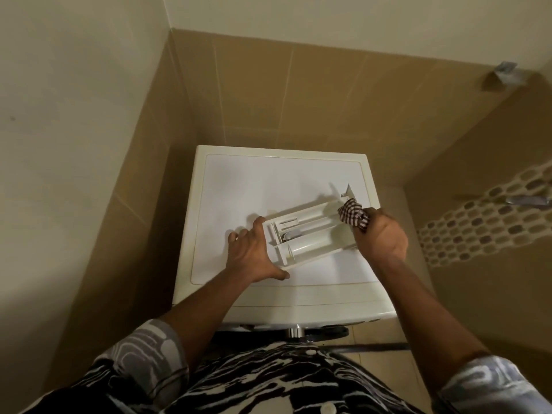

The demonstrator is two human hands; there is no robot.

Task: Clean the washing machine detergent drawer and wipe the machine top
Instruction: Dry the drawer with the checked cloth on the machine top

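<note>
Drawer position: the detergent drawer [310, 234] lies flat on the washing machine top [254, 186], out of the machine. It sits slantwise, toward the right half of the lid.

Left end: your left hand [254, 252] brackets the drawer's near-left end. The thumb [280, 274] lies along the near long edge and the index finger hooks the far corner, so the drawer's end is held between them. Your other fingers are splayed on the lid just beside it.

Right end: your right hand [380, 234] is closed tight round a bunched brown-and-white checked cloth [352, 216]. The cloth pokes out past the knuckles and touches the drawer's far-right end. Whether it reaches into a compartment, you cannot tell.

Drawer look: white plastic, long and boxy, open side up. Two long rounded troughs run lengthwise. Small dividers and a grey insert sit at the left end, and a thin upright piece stands at the far right.

Arms: both forearms are bare and reach forward over the machine's front edge. Patterned sleeves [149, 348] are pushed up near the elbows. The right wrist is bent inward and the back of that hand faces up.
</note>
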